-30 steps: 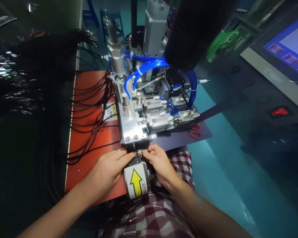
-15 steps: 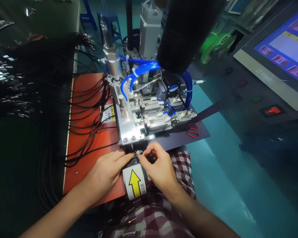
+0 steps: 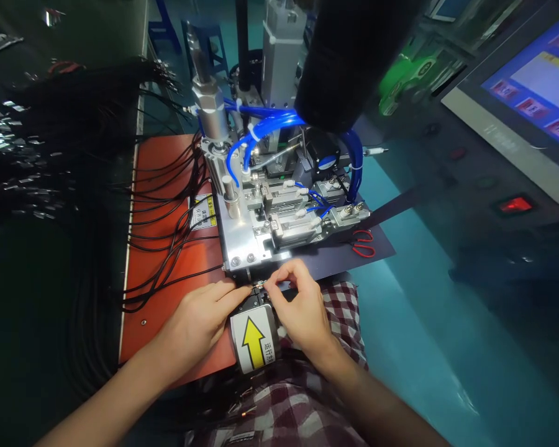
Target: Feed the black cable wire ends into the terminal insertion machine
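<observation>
Small thin wire ends (image 3: 259, 285) lie at the front of a metal machine (image 3: 242, 239), just above a curved part with a yellow arrow label (image 3: 254, 341). My left hand (image 3: 205, 313) rests palm down beside them, fingers together, its index fingertip at the wires; whatever lies under the fingers is hidden. From the right, my right hand (image 3: 300, 304) closes thumb and index finger in a pinch on the wire ends.
Black cables (image 3: 168, 242) cross the orange mat (image 3: 149, 335) on the left. Blue air tubes (image 3: 279, 124) arch over the machine. Red-handled scissors (image 3: 363, 243) lie to its right. A touch screen (image 3: 531, 93) stands at the upper right, and a dark cylinder (image 3: 349, 62) hangs overhead.
The thumb and index finger of my right hand have come together at the wire ends, with the hand slightly higher. My left hand has stayed in place.
</observation>
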Demonstrator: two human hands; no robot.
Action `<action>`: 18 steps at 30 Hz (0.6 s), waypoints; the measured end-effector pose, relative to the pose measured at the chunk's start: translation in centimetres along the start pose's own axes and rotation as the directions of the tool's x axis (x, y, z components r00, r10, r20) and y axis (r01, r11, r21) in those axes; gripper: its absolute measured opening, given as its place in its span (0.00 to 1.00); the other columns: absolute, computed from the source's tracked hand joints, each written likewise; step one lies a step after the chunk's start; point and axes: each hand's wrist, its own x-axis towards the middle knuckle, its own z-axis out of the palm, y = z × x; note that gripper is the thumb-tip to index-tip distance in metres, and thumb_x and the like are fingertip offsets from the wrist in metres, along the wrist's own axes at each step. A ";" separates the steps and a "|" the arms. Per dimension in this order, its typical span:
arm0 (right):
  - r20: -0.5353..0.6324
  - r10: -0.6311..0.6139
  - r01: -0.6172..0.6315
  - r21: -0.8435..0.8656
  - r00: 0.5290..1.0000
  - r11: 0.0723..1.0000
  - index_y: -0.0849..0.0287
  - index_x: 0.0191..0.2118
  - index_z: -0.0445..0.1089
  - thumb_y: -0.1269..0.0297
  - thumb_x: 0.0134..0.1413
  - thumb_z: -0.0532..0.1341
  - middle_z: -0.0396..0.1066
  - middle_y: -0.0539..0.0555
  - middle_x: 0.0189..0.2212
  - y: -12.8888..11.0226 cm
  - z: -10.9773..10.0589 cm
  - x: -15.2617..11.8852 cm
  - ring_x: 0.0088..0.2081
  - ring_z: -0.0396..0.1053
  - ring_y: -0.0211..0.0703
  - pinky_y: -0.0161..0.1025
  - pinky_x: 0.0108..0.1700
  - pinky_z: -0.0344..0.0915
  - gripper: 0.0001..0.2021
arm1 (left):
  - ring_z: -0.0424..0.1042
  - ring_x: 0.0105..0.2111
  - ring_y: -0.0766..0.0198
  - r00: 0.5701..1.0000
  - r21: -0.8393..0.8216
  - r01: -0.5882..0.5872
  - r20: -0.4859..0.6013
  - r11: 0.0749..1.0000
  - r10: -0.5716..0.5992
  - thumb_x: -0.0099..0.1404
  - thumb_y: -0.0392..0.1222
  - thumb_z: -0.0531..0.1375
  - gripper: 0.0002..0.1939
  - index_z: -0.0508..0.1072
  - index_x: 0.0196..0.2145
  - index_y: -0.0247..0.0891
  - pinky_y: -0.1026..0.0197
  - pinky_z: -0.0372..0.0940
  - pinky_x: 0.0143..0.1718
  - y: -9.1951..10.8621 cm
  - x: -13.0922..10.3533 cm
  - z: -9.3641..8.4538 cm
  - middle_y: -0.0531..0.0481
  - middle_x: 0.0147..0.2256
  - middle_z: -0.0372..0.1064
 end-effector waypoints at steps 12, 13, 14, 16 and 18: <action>0.257 0.274 -0.362 0.418 0.927 0.833 0.58 0.28 0.67 0.59 0.46 0.62 0.70 0.50 0.25 2.5 0.2 0.8 0.29 0.68 0.42 0.39 0.35 0.64 0.08 | 0.72 0.31 0.63 1.000 0.008 -0.001 0.004 1.000 0.001 0.64 0.29 0.47 0.16 0.72 0.44 0.33 0.64 0.68 0.31 -0.1 0.0 0.0 0.45 0.34 0.73; 0.250 0.249 -0.333 0.393 0.936 0.857 0.58 0.28 0.69 0.59 0.48 0.61 0.71 0.51 0.26 2.4 0.1 0.8 0.30 0.68 0.42 0.39 0.35 0.64 0.08 | 0.72 0.32 0.63 1.000 0.004 0.001 0.006 1.000 -0.001 0.64 0.29 0.47 0.16 0.72 0.44 0.33 0.64 0.68 0.31 -0.1 0.0 0.0 0.45 0.34 0.73; 0.247 0.225 -0.306 0.371 0.942 0.877 0.58 0.28 0.70 0.59 0.50 0.60 0.72 0.51 0.26 2.3 0.1 0.8 0.31 0.68 0.43 0.39 0.35 0.64 0.08 | 0.72 0.31 0.63 1.000 0.000 0.001 0.006 1.000 -0.001 0.64 0.29 0.47 0.17 0.72 0.44 0.33 0.64 0.68 0.31 0.0 0.0 0.0 0.44 0.34 0.72; 0.242 0.197 -0.271 0.327 0.950 0.905 0.59 0.27 0.71 0.60 0.50 0.60 0.72 0.51 0.26 2.1 0.3 0.9 0.29 0.68 0.42 0.38 0.33 0.64 0.08 | 0.71 0.31 0.63 1.000 -0.004 0.003 0.007 1.000 -0.003 0.65 0.29 0.47 0.17 0.72 0.44 0.32 0.64 0.67 0.30 0.0 0.0 0.0 0.45 0.33 0.72; 0.223 0.200 -0.262 0.297 0.954 0.918 0.59 0.27 0.71 0.62 0.49 0.61 0.71 0.50 0.25 1.9 0.4 1.0 0.28 0.67 0.41 0.38 0.32 0.64 0.07 | 0.71 0.30 0.63 1.000 -0.004 0.004 0.008 1.000 -0.004 0.65 0.29 0.47 0.17 0.72 0.44 0.31 0.64 0.67 0.29 0.0 0.0 0.0 0.45 0.32 0.71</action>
